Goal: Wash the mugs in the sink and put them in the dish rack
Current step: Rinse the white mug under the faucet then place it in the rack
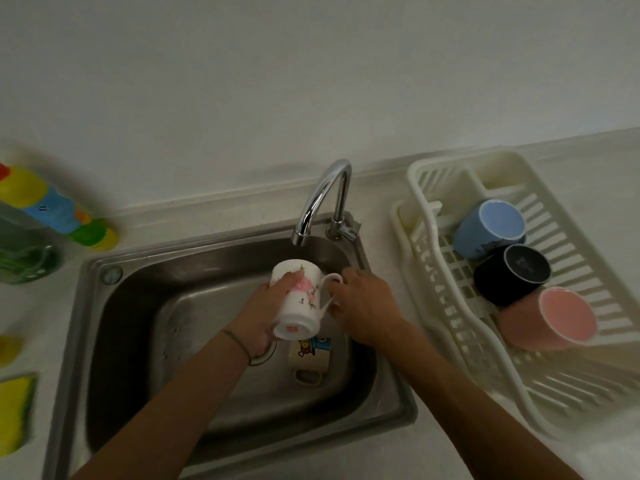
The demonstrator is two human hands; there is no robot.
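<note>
Five mugs in all: two at the stainless steel sink, three in the white plastic dish rack right of it. Over the sink, just below the chrome tap, the left hand is wrapped around a white ceramic mug with pink flowers, long axis tilted, base toward the camera, mouth toward the tap. The right hand curls at its handle. A cream cartoon-printed mug lies on the sink floor. In the rack, a blue mug, black mug and pink mug sit bottoms up
</note>
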